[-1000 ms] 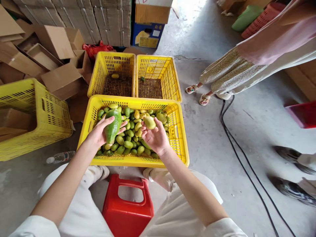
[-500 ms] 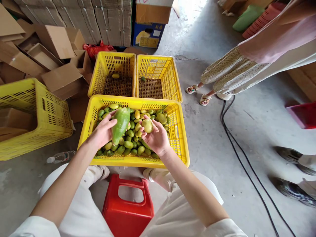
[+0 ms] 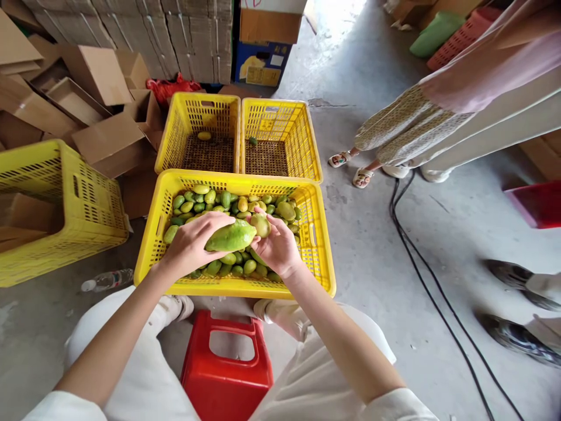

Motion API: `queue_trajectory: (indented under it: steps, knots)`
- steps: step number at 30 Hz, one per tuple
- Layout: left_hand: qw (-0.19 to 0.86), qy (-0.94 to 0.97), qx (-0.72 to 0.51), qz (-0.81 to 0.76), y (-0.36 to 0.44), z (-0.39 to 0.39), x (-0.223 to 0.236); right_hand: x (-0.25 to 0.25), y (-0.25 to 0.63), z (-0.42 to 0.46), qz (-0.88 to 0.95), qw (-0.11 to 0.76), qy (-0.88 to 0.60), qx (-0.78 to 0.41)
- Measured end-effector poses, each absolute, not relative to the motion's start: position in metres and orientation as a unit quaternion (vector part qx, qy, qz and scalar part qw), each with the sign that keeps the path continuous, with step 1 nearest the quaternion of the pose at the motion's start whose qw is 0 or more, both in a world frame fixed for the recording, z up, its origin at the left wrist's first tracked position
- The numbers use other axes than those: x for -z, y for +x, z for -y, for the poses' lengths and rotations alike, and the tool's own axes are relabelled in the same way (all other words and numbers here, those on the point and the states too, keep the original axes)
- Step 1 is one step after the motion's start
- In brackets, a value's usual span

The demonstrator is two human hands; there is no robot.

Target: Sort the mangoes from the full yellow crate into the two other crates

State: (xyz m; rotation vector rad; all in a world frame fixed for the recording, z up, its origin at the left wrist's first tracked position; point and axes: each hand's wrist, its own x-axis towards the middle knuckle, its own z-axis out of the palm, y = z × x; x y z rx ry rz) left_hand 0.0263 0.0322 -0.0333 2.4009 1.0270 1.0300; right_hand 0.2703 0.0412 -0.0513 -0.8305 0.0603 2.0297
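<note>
My left hand (image 3: 189,242) is wrapped from above round a large, long green lemon (image 3: 232,235), which lies nearly level with its pointed end to the right. In the cupped fingers of my right hand (image 3: 281,245) sits a smaller, round yellow-green lemon (image 3: 261,225). The tip of the long fruit comes close to the round one; whether they touch I cannot tell. Both hands are over a wide yellow crate (image 3: 325,257) with many green and yellowish lemons (image 3: 213,268) in it, partly hidden by my hands.
Behind stand two yellow crates, the left one (image 3: 163,135) with a yellow fruit, the right one (image 3: 316,143) with a green one. A red stool (image 3: 228,380) is between my legs. Cardboard boxes (image 3: 107,143) lie left, black cables (image 3: 421,263) right. Other people (image 3: 403,131) stand at right.
My left hand has turned the long green lemon from steeply tilted to nearly level and moved it right, towards the round one. My right hand has hardly moved.
</note>
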Motion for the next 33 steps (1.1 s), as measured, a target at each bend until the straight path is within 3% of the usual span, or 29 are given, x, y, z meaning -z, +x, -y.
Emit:
queue_trajectory:
  steps: [5, 12, 22, 33]
  knots:
    - [0.069, 0.875, -0.323, -0.355, 0.027, -0.026, 0.04, 0.054, 0.272, -0.041, -0.02, 0.455, -0.334, -0.825]
    - [0.214, 0.811, -0.24, -0.489, 0.022, -0.028, 0.039, 0.055, 0.273, -0.04, 0.001, 0.454, -0.332, -0.827]
    - [0.197, 0.759, -0.03, -0.62, 0.038, -0.033, 0.028, 0.059, 0.27, -0.041, -0.045, 0.452, -0.338, -0.824]
    - [0.206, 0.692, -0.124, -0.68, 0.03, -0.035, 0.038, 0.058, 0.266, -0.038, 0.075, 0.506, -0.332, -0.792]
